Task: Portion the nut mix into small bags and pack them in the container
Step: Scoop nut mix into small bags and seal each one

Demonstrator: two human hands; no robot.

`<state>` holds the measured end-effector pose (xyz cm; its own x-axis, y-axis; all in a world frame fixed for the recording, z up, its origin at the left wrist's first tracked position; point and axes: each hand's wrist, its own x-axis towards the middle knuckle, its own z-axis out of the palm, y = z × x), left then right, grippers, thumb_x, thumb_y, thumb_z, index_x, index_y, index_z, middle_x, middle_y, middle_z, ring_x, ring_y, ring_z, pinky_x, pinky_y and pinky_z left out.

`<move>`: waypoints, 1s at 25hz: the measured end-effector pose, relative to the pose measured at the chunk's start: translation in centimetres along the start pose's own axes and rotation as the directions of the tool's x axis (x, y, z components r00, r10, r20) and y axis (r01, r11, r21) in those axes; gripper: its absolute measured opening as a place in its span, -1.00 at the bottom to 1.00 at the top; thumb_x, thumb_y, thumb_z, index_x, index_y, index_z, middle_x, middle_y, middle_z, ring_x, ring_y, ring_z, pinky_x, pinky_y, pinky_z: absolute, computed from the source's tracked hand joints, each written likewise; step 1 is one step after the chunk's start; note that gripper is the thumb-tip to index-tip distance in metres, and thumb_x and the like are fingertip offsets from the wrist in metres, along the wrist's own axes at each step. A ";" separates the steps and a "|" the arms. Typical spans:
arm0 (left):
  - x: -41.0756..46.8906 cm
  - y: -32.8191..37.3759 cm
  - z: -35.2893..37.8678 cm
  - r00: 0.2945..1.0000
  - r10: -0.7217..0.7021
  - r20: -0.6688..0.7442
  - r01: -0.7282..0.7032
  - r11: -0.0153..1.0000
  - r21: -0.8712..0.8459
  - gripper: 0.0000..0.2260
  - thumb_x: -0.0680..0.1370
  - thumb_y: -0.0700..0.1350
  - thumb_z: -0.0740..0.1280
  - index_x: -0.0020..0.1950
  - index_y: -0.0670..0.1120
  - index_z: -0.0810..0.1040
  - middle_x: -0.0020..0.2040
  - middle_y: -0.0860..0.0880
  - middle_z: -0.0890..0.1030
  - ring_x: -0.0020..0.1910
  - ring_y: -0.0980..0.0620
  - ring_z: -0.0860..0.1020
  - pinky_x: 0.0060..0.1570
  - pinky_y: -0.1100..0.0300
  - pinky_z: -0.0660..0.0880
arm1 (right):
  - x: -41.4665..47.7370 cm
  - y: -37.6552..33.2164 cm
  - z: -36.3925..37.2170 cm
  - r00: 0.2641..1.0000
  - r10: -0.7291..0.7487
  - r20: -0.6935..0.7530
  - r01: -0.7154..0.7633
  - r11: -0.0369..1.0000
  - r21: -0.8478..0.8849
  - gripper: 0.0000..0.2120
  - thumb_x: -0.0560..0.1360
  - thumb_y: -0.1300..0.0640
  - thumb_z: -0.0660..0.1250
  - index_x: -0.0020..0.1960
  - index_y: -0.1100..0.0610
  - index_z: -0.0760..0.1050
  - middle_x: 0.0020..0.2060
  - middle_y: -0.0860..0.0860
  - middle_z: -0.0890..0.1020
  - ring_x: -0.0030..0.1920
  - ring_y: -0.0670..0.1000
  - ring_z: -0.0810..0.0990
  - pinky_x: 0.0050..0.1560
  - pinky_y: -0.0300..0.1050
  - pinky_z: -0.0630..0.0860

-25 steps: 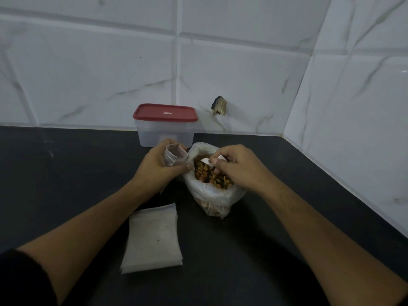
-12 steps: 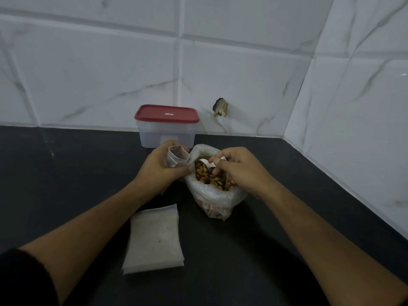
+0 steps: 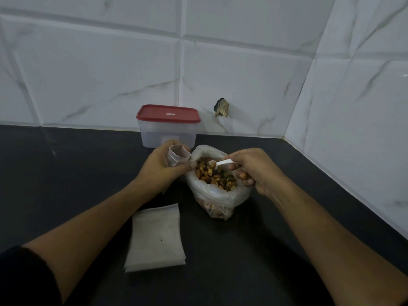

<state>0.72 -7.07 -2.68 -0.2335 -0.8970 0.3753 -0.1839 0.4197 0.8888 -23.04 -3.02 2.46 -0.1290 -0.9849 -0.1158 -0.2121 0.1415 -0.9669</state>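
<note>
A large clear plastic bag [image 3: 217, 195] stands open on the dark counter, filled with nut mix [image 3: 215, 174]. My right hand [image 3: 254, 171] grips a small white plastic spoon [image 3: 221, 162], its bowl resting on the nuts. My left hand [image 3: 164, 166] holds a small clear bag [image 3: 177, 154] with its mouth open, just left of the big bag. A clear container with a red lid [image 3: 168, 125] stands shut behind them by the wall. A stack of flat small bags [image 3: 155, 237] lies in front, left of centre.
The dark counter [image 3: 66, 173] meets white tiled walls at the back and on the right, forming a corner at the far right. A chipped hole [image 3: 221, 107] marks the back wall tile.
My right hand has drawn back to the right, so the spoon and more of the nut mix now show. The left hand with the small bag has stayed put.
</note>
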 end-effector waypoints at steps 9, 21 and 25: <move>-0.1 0.5 0.2 1.000 -0.013 -0.020 0.015 0.998 0.067 -0.67 0.47 0.01 0.55 0.19 0.03 0.61 0.13 0.10 0.64 0.14 0.15 0.60 0.10 0.14 0.57 | 0.3 0.1 -0.8 0.998 0.048 -0.050 -0.048 0.999 0.012 -0.75 0.65 0.27 0.20 0.08 0.21 0.67 -0.31 0.04 0.55 -0.54 -0.14 0.36 -0.60 -0.29 0.22; -0.1 0.7 0.5 0.996 -0.087 0.032 0.089 0.995 -0.037 -0.65 0.44 -0.09 0.58 0.20 -0.01 0.62 0.12 0.04 0.68 0.11 0.08 0.67 0.18 -0.06 0.64 | -0.1 -0.8 -0.5 0.999 -0.024 0.041 0.008 0.933 0.359 -0.78 0.69 0.25 0.18 0.17 0.26 0.59 -0.31 0.03 0.52 -0.52 -0.15 0.32 -0.62 -0.32 0.18; 0.0 0.8 0.5 0.995 -0.087 0.049 0.089 0.995 -0.053 -0.62 0.45 -0.11 0.58 0.23 -0.01 0.61 0.12 0.04 0.71 0.12 0.10 0.68 0.22 -0.07 0.62 | -1.0 -1.4 0.7 0.988 -0.111 0.112 0.069 0.942 0.329 -0.79 0.69 0.23 0.21 0.18 0.25 0.60 -0.30 0.03 0.57 -0.52 -0.14 0.31 -0.62 -0.32 0.16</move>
<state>0.05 -6.64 -2.12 -0.2629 -0.9222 0.2837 -0.1527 0.3301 0.9315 -21.95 -2.35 3.81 0.0046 -0.9995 -0.0325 0.1099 0.0328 -0.9934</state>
